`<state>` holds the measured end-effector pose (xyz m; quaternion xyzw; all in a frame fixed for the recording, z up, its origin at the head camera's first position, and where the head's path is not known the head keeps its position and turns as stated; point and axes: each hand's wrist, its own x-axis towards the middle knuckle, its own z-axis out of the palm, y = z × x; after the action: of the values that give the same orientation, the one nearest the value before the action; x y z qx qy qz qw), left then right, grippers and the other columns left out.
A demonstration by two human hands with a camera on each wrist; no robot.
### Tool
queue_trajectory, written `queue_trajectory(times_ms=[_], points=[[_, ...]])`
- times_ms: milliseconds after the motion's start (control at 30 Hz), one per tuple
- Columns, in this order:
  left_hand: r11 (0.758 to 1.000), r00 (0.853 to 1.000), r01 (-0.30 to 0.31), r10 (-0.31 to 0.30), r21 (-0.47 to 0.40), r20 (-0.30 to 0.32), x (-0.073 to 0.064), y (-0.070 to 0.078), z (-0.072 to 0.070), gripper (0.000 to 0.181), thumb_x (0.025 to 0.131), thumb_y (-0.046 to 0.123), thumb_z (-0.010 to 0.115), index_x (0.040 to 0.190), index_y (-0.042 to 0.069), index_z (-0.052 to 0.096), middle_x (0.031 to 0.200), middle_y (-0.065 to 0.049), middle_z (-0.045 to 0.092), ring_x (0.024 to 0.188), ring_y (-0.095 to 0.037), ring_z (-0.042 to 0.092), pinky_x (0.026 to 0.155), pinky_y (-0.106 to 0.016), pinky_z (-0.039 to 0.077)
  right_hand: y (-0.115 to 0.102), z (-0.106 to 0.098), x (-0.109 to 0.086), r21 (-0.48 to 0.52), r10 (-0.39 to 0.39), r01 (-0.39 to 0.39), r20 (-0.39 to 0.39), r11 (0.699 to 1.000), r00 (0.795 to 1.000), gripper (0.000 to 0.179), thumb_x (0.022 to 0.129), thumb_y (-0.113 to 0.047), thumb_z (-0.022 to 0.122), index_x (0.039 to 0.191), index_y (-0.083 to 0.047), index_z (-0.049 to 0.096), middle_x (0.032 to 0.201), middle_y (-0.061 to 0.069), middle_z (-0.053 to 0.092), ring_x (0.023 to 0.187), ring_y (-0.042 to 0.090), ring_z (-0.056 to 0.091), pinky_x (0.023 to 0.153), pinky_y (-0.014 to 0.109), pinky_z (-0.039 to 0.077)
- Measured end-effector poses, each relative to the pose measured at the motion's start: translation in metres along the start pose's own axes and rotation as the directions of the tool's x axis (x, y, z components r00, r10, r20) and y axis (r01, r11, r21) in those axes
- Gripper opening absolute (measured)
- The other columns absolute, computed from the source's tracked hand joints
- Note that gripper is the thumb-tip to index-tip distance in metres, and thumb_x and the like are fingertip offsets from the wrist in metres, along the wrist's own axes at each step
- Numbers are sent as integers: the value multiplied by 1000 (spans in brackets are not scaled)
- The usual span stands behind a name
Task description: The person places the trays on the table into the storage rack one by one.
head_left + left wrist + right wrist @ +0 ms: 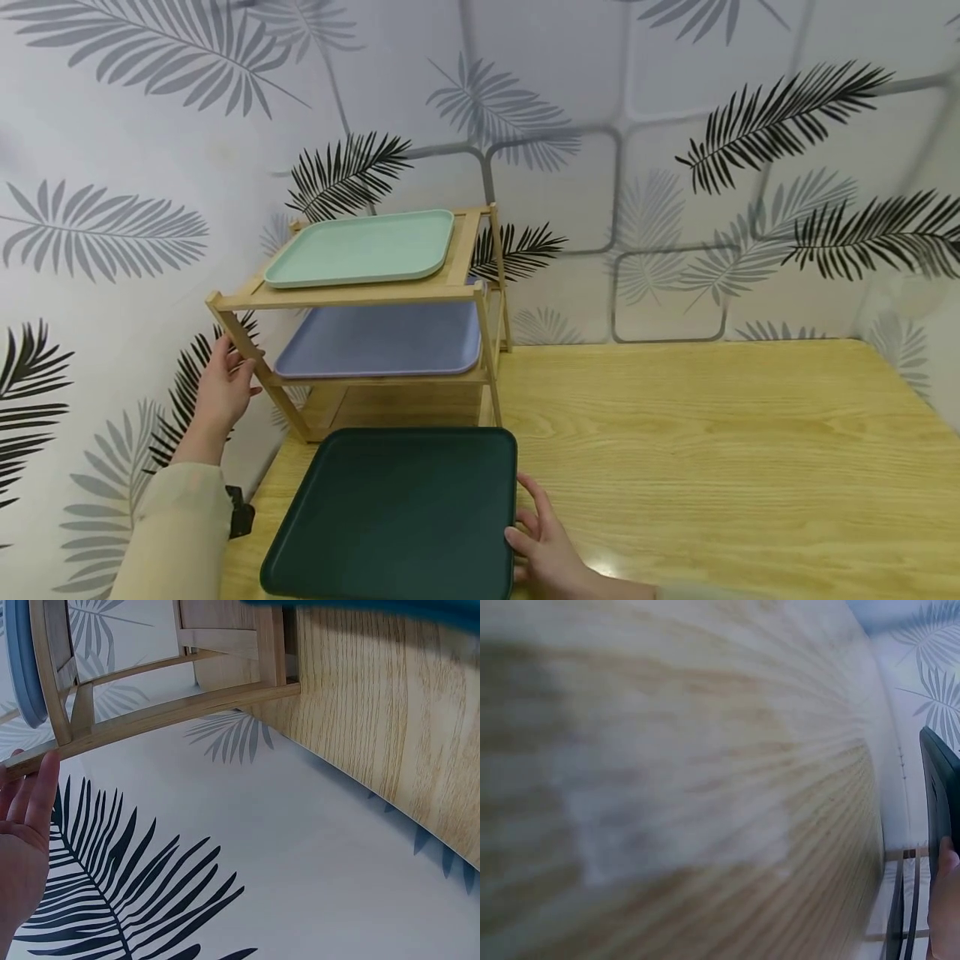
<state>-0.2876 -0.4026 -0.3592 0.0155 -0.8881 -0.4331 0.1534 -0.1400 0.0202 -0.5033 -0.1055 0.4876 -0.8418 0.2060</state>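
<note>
On the left, a two-shelf wooden rack (352, 296) stands on the table against the wall. My left hand (225, 385) grips its front left post (242, 340) at about the lower shelf's height; in the left wrist view the fingers (43, 795) wrap over the wood. A dark green rectangular tray (405, 508) is in front of the rack, level and face up. At its right edge my right hand (551, 546) holds it, thumb on the rim and other fingers along the side. The right wrist view shows only part of that hand beside the tray (939, 780).
A mint green tray (363, 246) lies on the rack's top shelf, a blue-purple tray (382, 342) on the shelf below. The wooden table (712, 442) extends to the right. Leaf-patterned covering (562, 200) lines the wall behind and at left.
</note>
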Motion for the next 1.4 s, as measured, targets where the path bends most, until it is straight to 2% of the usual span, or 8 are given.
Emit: queue_trajectory(times_ms=[400,600,867,933,1167,1233,1267,1400], points=[[1000,1000,12,-12,17,-14,0,0,2,46,106,11,35,150,8,22,138,-30,47,123,-44,49,63,-16,52,12,19,34,-100,5,-21,-161,995,987,68,99,7,43,154,-11,6,124,21,50,88,21,62,57,28,55],[1000,1000,25,-25,18,-19,-1,0,3,46,106,12,35,150,9,22,138,-30,46,123,-44,49,63,-15,51,13,16,58,-193,-61,11,-251,981,966,64,99,7,45,152,-7,12,124,27,52,86,21,65,54,26,55],[999,999,38,-38,25,-25,0,1,3,47,106,11,35,151,10,22,138,-30,46,123,-44,49,63,-17,52,13,16,79,-201,-67,-3,-340,979,938,58,101,3,45,150,-6,16,124,27,53,82,18,61,52,22,47],[999,999,44,-43,25,-24,0,1,2,48,106,11,35,151,10,21,139,-30,46,123,-44,49,64,-18,52,14,17,84,-191,-65,-8,-371,982,926,53,101,2,45,148,-5,19,125,28,52,85,19,61,53,23,47],[999,999,28,-27,22,-28,0,-1,3,48,106,11,35,151,9,21,137,-31,47,122,-44,50,62,-16,52,16,16,97,-251,-103,-39,-528,967,843,34,100,-5,52,131,-1,37,119,23,56,90,24,56,57,27,48],[1000,999,19,-19,23,-27,0,-1,3,46,106,11,35,150,8,22,137,-31,47,122,-44,49,62,-15,52,16,14,96,-264,-111,-36,-520,964,847,34,100,-7,53,129,-1,36,116,22,57,89,23,57,57,27,49],[1000,1000,18,-17,23,-26,0,-2,3,46,106,11,35,150,8,22,137,-31,47,122,-45,50,62,-16,52,16,14,95,-263,-112,-28,-502,964,858,35,100,-6,53,129,-1,35,114,22,57,88,23,57,57,27,50],[1000,1000,17,-17,23,-21,1,-2,2,47,106,10,35,150,8,21,137,-31,47,122,-45,49,62,-16,52,14,14,80,-270,-86,-22,-381,963,921,42,97,-1,57,130,-1,31,109,22,56,80,20,61,57,28,54]])
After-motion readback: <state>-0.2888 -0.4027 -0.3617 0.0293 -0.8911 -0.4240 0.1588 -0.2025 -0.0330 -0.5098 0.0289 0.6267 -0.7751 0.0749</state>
